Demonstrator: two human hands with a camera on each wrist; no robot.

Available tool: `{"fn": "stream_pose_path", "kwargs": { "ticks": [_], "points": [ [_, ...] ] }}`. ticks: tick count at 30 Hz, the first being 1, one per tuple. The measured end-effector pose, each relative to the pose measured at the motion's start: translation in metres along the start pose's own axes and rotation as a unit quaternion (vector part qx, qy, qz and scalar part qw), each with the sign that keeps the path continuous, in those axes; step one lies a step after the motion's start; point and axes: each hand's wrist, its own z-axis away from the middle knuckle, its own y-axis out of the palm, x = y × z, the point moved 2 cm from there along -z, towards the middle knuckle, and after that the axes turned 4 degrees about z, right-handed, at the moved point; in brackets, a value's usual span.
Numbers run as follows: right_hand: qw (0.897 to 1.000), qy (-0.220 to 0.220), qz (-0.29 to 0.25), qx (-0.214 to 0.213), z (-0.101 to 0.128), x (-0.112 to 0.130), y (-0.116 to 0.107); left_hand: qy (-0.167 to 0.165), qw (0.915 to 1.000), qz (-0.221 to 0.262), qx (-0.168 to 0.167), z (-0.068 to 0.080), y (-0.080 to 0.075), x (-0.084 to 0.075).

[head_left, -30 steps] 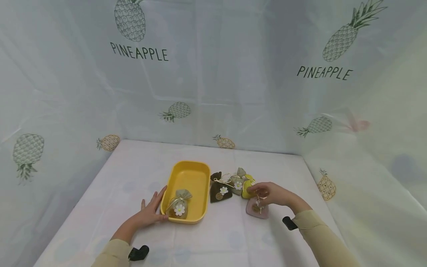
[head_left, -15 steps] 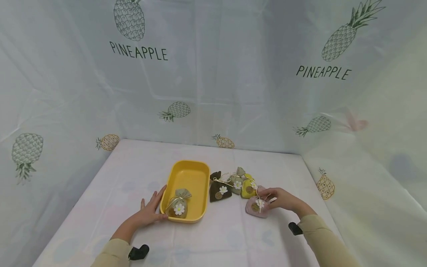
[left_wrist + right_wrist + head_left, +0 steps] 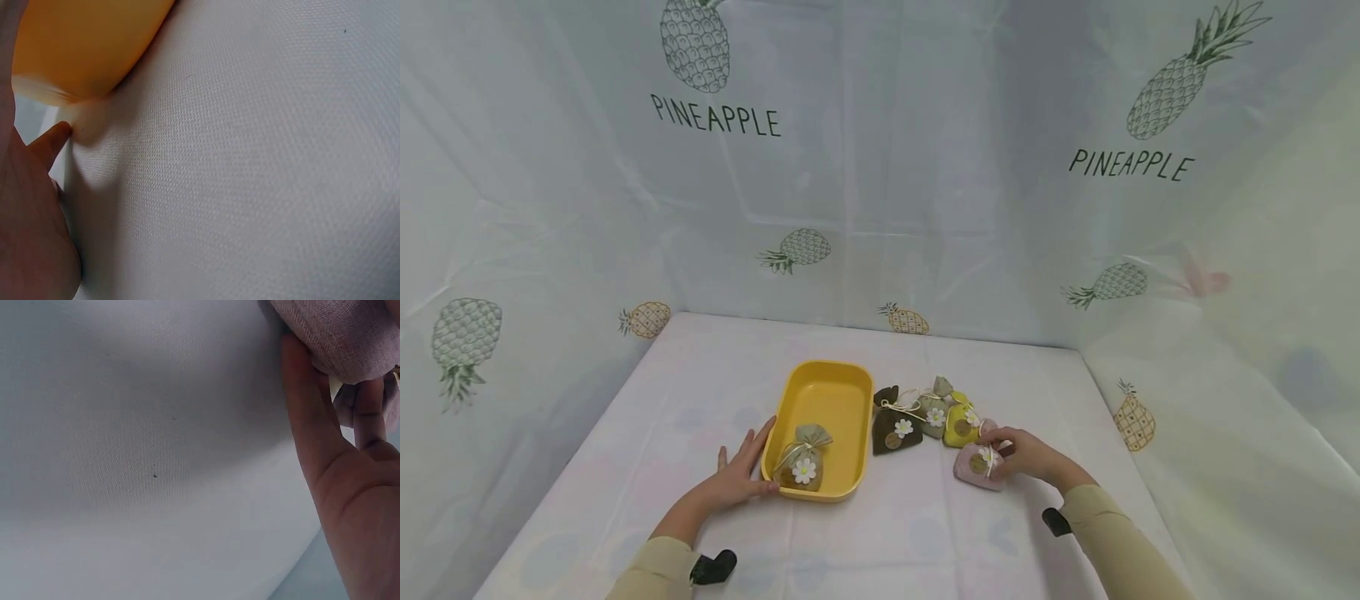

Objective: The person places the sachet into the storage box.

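Observation:
My left hand (image 3: 737, 478) rests along the left side of a yellow tray (image 3: 848, 450), its thumb at the near corner. In the left wrist view part of the tray (image 3: 87, 44) shows beside the fingers. A beige drawstring pouch (image 3: 801, 467) with a white flower lies at the tray's near end. To the right of the tray, my right hand (image 3: 1033, 457) pinches a pink drawstring pouch (image 3: 973, 468) between thumb and fingers. The right wrist view shows the thumb against the pink cloth (image 3: 344, 334); part of the grip is hidden there.
Between the tray and the pink pouch lie a dark brown pouch (image 3: 895, 430), a grey-beige pouch (image 3: 933, 412) and a yellow pouch (image 3: 959, 423), close together. A pale cloth (image 3: 880, 550) covers the table. Hanging sheets (image 3: 925, 167) with pineapple prints surround it.
My right hand has shifted off the pink pouch's top to its right side, uncovering the yellow pouch and the white flower. The pink pouch has turned slightly. My left hand stays by the tray.

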Motion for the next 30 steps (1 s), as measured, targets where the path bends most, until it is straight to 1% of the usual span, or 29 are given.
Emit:
{"fn": "stream_pose_path", "kwargs": {
  "ticks": [8,11,13,16,20,23,27,30],
  "points": [
    [1.0,0.02,-0.004,-0.017,-0.002,-0.003,0.001,-0.003,1.0,-0.001,0.001,0.001,0.002,-0.004],
    [1.0,0.019,-0.008,-0.017,0.0,-0.003,0.001,0.002,1.0,-0.003,0.0,0.002,0.002,-0.005],
    [1.0,0.005,-0.009,-0.013,0.002,-0.001,0.001,0.003,1.0,-0.008,0.001,0.002,0.001,-0.004],
    [0.999,-0.039,-0.003,-0.002,0.004,0.008,-0.001,0.003,1.0,-0.006,0.002,0.002,0.001,-0.003],
    [0.995,-0.097,0.012,0.009,0.005,0.027,-0.003,-0.003,1.0,-0.007,0.005,0.001,0.0,-0.001],
    [0.993,-0.12,0.017,0.014,0.004,0.041,-0.003,-0.003,0.9999,-0.01,0.006,0.0,-0.001,0.001],
    [0.99,-0.137,0.016,0.016,-0.002,0.059,0.001,0.001,0.9999,-0.01,0.007,0.001,-0.001,0.0],
    [0.988,-0.154,0.024,0.018,-0.008,0.069,0.005,0.001,0.9999,-0.009,0.008,0.001,-0.001,0.0]
  ]
}}
